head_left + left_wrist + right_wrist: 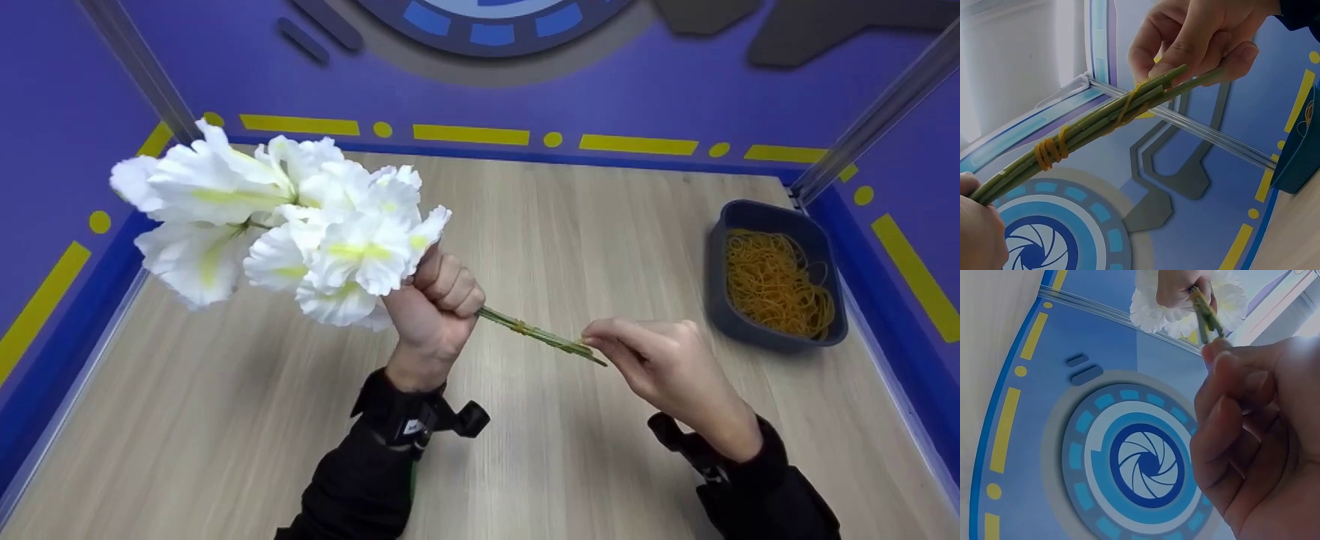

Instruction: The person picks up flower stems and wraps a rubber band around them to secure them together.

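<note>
My left hand (pixel 436 319) grips a bunch of white artificial-looking flowers (pixel 352 251) with yellow streaks, just below the blooms. Their green stems (pixel 1086 132) stick out to the right, held above the table. One yellow rubber band (pixel 1050 152) is wound in several turns round the stems nearer the left hand. Closer to the cut ends, a second rubber band (pixel 1125 112) slants loosely across them. The right hand (pixel 671 367) pinches this second band between thumb and forefinger, right at the stem ends. Its other fingers are curled, as the right wrist view shows.
A dark grey plastic tub (pixel 780 343) full of loose yellow rubber bands (pixel 776 285) stands at the right on the wood-grain table (pixel 540 457). Blue printed panels (pixel 480 97) wall in the back and sides, with metal posts (pixel 874 112) at the corners.
</note>
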Motion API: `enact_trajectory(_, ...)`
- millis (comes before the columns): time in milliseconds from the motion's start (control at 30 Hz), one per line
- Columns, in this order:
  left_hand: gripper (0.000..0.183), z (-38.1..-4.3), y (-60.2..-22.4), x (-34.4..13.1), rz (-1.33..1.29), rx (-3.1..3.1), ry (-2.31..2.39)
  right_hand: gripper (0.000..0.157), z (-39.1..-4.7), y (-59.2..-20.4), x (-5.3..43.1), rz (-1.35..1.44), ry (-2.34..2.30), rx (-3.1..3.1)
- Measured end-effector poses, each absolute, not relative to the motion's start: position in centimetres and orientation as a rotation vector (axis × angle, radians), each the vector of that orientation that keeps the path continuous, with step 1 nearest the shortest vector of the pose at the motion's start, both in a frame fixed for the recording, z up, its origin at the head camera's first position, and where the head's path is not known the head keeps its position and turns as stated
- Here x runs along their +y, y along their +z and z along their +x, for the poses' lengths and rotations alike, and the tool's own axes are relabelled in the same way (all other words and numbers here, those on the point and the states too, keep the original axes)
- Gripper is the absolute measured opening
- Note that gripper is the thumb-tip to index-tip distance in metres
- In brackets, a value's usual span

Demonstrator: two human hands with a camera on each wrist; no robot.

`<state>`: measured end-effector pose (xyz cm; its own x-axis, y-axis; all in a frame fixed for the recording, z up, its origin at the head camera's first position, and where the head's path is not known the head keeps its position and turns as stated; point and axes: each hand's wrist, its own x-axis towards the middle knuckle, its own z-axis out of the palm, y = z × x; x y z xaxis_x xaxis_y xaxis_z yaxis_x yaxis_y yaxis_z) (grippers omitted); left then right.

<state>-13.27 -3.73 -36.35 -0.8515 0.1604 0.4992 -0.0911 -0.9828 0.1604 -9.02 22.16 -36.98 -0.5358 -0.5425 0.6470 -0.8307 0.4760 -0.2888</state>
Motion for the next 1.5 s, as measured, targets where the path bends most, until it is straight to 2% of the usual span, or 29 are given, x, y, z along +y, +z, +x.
enact_trajectory(133,0.053,-13.1,-36.5,-3.4,0.729,0.256,2.884,0.015,-9.2,-37.1,21.6,1.213,0.811,-2.196)
enact_trajectory(833,0.057,-11.7,-37.1,0.0,0.514,0.291,2.718,0.018,-9.3,-37.9,19.8,1.25,1.006,-1.979)
enact_trajectory(1500,0.056,-12.2,-36.6,-1.2,0.456,0.18,2.779,0.009,-9.2,-37.7,20.2,1.394,1.176,-2.096)
